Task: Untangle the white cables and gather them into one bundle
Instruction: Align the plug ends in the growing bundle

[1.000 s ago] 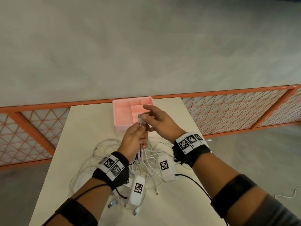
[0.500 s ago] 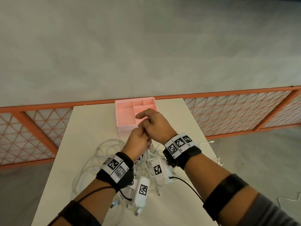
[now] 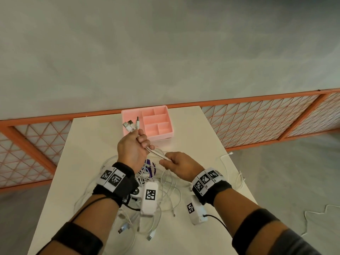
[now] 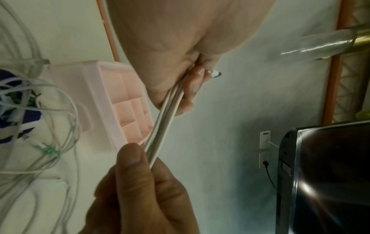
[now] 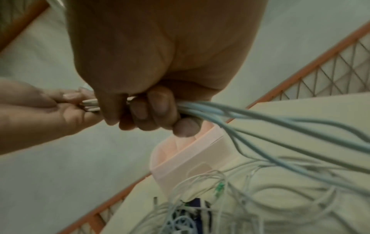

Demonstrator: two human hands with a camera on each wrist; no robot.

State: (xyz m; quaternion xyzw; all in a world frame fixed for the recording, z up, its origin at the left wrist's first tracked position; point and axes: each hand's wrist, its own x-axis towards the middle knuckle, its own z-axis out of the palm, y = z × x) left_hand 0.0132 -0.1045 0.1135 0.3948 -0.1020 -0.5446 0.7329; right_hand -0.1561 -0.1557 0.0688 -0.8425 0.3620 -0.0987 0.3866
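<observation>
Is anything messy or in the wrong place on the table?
Yes. Most white cables lie in a tangled heap on the table, and one cable end hangs over its right edge. The pink tray looks tidy.

Head view: high, looks forward and down over the table (image 3: 88,144). Left wrist view: very close, along left hand (image 4: 170,47). Right wrist view: same, right hand (image 5: 160,63). All share pink divided tray (image 3: 161,133).

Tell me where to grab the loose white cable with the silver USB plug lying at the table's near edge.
Pinch the white cable with the silver USB plug on its stiff white collar just behind the metal, coming from above. It lies flat on the cream table, clear of the tangle, and the collar should slip less than the thin cord.
</observation>
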